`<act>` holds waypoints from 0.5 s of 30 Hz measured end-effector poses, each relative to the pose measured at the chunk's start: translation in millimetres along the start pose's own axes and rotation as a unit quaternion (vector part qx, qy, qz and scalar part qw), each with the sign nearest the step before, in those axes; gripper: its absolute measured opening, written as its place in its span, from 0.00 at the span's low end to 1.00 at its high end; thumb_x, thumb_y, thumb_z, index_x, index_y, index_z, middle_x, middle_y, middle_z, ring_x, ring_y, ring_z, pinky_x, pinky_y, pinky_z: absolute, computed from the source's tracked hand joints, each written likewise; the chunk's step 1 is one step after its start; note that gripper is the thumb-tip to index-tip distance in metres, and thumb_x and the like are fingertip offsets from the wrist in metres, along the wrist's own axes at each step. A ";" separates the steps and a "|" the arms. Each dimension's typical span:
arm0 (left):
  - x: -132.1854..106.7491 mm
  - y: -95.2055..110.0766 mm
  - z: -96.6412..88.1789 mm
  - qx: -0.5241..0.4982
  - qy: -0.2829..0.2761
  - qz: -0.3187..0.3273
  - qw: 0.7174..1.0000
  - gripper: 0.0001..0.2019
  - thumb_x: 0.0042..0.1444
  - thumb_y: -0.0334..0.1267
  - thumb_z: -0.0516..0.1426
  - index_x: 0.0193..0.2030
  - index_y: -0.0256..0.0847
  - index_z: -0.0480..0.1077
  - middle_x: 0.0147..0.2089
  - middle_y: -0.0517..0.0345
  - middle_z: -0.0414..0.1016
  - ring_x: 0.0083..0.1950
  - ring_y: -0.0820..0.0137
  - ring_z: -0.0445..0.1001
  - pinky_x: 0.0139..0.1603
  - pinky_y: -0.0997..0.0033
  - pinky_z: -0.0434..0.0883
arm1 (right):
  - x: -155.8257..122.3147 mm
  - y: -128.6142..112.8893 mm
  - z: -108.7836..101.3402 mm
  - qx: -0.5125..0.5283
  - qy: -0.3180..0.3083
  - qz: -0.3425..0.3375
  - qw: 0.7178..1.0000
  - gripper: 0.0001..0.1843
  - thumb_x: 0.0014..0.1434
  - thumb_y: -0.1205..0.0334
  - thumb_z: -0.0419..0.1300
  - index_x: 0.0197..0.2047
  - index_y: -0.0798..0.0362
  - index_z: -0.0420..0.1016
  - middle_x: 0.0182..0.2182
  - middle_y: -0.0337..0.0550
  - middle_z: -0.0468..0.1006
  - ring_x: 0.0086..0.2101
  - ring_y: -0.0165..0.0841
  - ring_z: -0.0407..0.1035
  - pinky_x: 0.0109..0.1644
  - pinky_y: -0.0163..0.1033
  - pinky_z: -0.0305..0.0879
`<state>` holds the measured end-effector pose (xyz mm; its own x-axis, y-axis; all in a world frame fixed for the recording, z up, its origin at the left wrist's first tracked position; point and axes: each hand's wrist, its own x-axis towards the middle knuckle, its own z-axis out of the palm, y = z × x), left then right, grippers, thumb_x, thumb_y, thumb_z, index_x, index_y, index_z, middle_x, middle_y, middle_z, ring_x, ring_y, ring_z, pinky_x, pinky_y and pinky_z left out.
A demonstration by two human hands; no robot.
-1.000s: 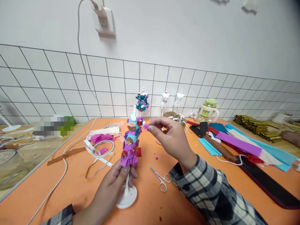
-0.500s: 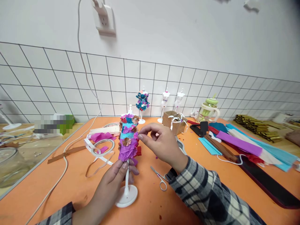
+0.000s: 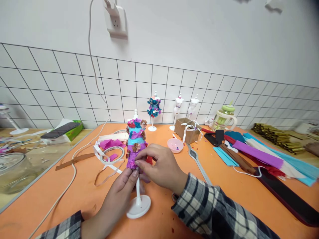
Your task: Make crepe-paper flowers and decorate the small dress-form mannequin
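Note:
A small white mannequin stand (image 3: 138, 208) carries a paper dress (image 3: 135, 142) of purple, blue and red layers with little paper flowers. It stands upright on the orange table (image 3: 62, 196) in front of me. My left hand (image 3: 121, 192) grips its thin post just under the dress. My right hand (image 3: 159, 168) is pinched closed against the purple hem at the lower part of the dress; what its fingertips hold is too small to make out.
Rolls of white tape (image 3: 112, 154) and pink paper scraps (image 3: 109, 144) lie to the left. A pink dish (image 3: 175, 145), a cardboard box (image 3: 187, 130), three more mannequins (image 3: 154, 108) and a green-lidded cup (image 3: 223, 118) stand behind. Crepe paper sheets (image 3: 256, 153) lie at the right. A white cable (image 3: 72, 166) crosses the left side.
My right hand has dropped from beside the top of the dress to its lower hem. The mannequin has gone from tilted to upright. The scissors are now hidden under my right arm.

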<state>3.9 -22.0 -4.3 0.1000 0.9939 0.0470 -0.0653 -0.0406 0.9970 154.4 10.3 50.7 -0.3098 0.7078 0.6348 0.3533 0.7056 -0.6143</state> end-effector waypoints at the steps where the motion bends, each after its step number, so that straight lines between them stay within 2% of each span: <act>1: 0.0 -1.2 -0.1 -0.011 -0.003 -0.003 1.000 0.19 0.53 0.57 0.62 0.31 0.41 0.70 0.22 0.61 0.73 0.23 0.68 0.71 0.26 0.71 0.70 | -0.1 0.2 0.6 -0.005 0.003 0.004 1.000 0.05 0.56 0.68 0.65 0.35 0.49 0.80 0.32 0.37 0.79 0.34 0.30 0.71 0.41 0.35 0.66; 5: -1.1 -1.1 0.9 -0.042 -0.009 -0.022 0.999 0.21 0.51 0.58 0.63 0.35 0.41 0.70 0.23 0.61 0.75 0.22 0.70 0.70 0.24 0.71 0.70 | 1.6 1.6 -1.2 -0.006 0.029 0.025 0.999 0.04 0.55 0.69 0.65 0.34 0.51 0.80 0.29 0.38 0.78 0.33 0.30 0.71 0.40 0.35 0.65; 9: -1.8 2.1 2.1 -0.049 -0.014 -0.038 0.998 0.23 0.50 0.60 0.63 0.33 0.40 0.70 0.20 0.61 0.74 0.22 0.69 0.70 0.24 0.72 0.70 | 2.1 2.9 -1.7 0.009 0.043 0.053 0.998 0.04 0.54 0.68 0.66 0.34 0.50 0.81 0.28 0.37 0.76 0.31 0.29 0.69 0.37 0.34 0.65; 15: -0.4 -1.5 1.5 -0.039 -0.019 -0.019 0.999 0.22 0.50 0.60 0.63 0.34 0.40 0.71 0.23 0.60 0.75 0.22 0.69 0.71 0.25 0.70 0.72 | 0.2 2.0 3.9 0.032 0.036 0.075 0.996 0.04 0.54 0.68 0.65 0.34 0.50 0.81 0.28 0.38 0.76 0.30 0.30 0.69 0.36 0.34 0.66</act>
<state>5.4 -22.5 -5.7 0.1407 0.9900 0.0136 -0.1374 0.0059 0.9905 151.6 12.0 47.8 -0.1920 0.8029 0.5644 0.3339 0.5942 -0.7317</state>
